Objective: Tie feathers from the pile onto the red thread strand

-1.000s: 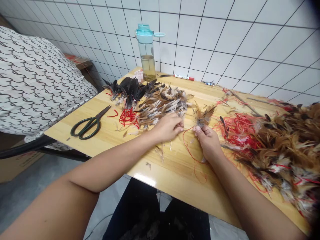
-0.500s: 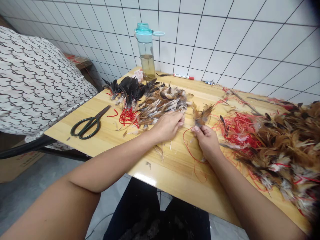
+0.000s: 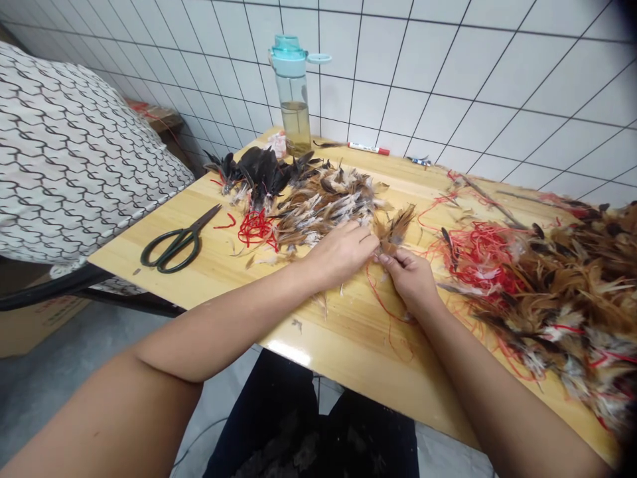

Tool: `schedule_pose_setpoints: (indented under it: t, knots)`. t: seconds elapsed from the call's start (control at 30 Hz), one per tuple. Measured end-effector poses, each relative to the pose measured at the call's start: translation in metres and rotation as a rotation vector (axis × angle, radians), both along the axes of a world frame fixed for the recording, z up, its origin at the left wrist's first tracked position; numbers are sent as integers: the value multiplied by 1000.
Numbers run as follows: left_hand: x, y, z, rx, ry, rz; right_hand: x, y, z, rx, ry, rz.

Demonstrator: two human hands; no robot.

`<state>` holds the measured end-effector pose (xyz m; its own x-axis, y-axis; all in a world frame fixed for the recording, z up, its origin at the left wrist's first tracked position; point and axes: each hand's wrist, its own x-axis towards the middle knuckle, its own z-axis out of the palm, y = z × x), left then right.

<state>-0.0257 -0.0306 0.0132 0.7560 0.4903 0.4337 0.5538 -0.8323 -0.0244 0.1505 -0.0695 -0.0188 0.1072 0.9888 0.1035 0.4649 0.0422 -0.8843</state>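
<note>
My right hand (image 3: 412, 273) pinches the base of a small bunch of brown feathers (image 3: 397, 227) between thumb and finger, its tips pointing up and away from me. A red thread (image 3: 382, 302) trails from the bunch down over the table. Right against the bunch's left side is my left hand (image 3: 348, 251), knuckles up and fingers pressed together; what they grip is hidden. Just beyond that hand lies a pile of brown and white feathers (image 3: 326, 202).
Black feathers (image 3: 263, 171), a tangle of red thread (image 3: 256, 229) and scissors (image 3: 174, 245) lie to the left. A water bottle (image 3: 294, 99) and a red-capped marker (image 3: 368, 149) are near the tiled wall. At right are more red thread (image 3: 482, 255) and a large feather heap (image 3: 582, 279).
My left hand has moved right, from beside the feather pile to the bunch in my right hand. The right hand has hardly moved and keeps its pinch.
</note>
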Motion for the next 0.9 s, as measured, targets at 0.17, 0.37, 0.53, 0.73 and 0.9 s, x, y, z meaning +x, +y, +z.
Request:
schedule_pose_setpoints:
  t: [0.17, 0.37, 0.53, 0.73, 0.9]
  knots:
    - [0, -3, 1, 61, 34, -16, 1, 1, -4, -1, 29, 65]
    - [2, -2, 1, 52, -50, -62, 0, 0, -3, 8, 24, 106]
    - [-10, 2, 15, 8, -314, 25, -1, -2, 2, -35, 135, 32]
    - [-41, 15, 28, -397, -127, 22, -2, -5, 10, -68, 212, -7]
    - [-53, 21, 27, -601, 79, 29, -1, -5, 10, -75, 214, -22]
